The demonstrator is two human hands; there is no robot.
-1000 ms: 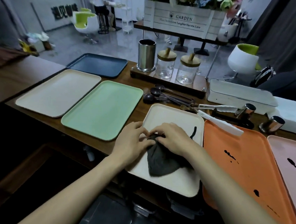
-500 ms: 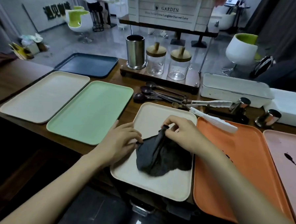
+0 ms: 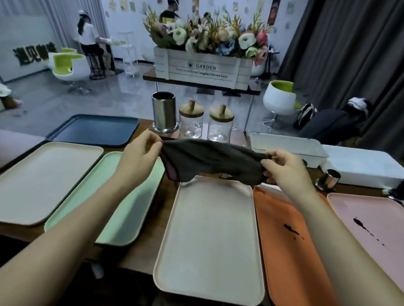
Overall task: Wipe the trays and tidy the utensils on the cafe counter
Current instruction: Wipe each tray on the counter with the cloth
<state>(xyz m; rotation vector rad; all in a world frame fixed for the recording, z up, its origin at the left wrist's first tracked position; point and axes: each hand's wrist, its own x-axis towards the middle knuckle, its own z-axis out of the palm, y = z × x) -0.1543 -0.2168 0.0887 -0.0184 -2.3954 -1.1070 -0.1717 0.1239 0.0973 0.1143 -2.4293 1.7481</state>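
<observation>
On the desk [image 3: 164, 211] the cream tray [image 3: 210, 235] looks clean; the orange tray [image 3: 284, 262] and pink tray [image 3: 379, 227] need wiping. Above, our left hand [image 3: 140, 154] and right hand [image 3: 282, 168] pinch the cloth [image 3: 210, 160] taut.

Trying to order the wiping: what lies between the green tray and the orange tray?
Head view: a cream tray lies between the green tray and the orange tray, with a strip of wooden counter on its left.
</observation>
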